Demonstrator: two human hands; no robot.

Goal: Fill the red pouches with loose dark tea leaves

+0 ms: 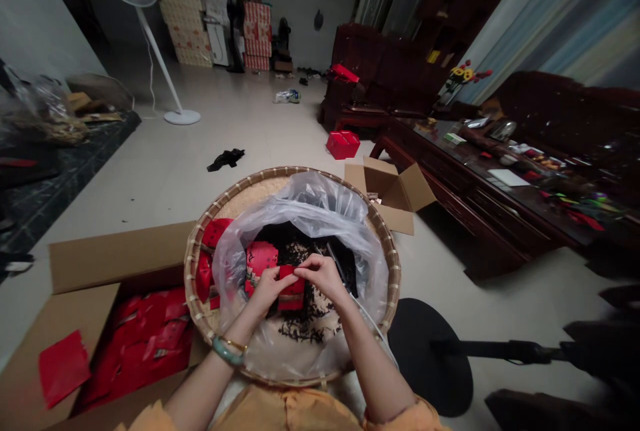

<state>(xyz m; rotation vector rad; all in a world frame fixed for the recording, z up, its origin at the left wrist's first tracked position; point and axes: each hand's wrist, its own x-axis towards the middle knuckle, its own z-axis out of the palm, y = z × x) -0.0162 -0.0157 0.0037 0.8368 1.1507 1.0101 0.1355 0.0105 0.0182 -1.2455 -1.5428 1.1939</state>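
Observation:
Between my two hands is a small red packet (291,299), its top edge pinched on both sides. My left hand (267,291) grips its left side, with a green bangle on the wrist. At its upper right corner, the thumb and fingers of my right hand (326,279) close together. Below lies a clear plastic bag (300,208), open, holding dark twisted bits like loose tea leaves (300,331). A larger red pouch (261,258) with dark print rests inside, left of my hands. A thin metal tool (334,259) is partly hidden behind my right hand.
A round woven basket (393,254) surrounds the bag, with more red packets (204,274) at its left. An open carton (125,251) of red packets stands left. Right are another open carton (420,188), a black round base (430,358) and a wooden table (450,158). A fan (183,116) stands behind.

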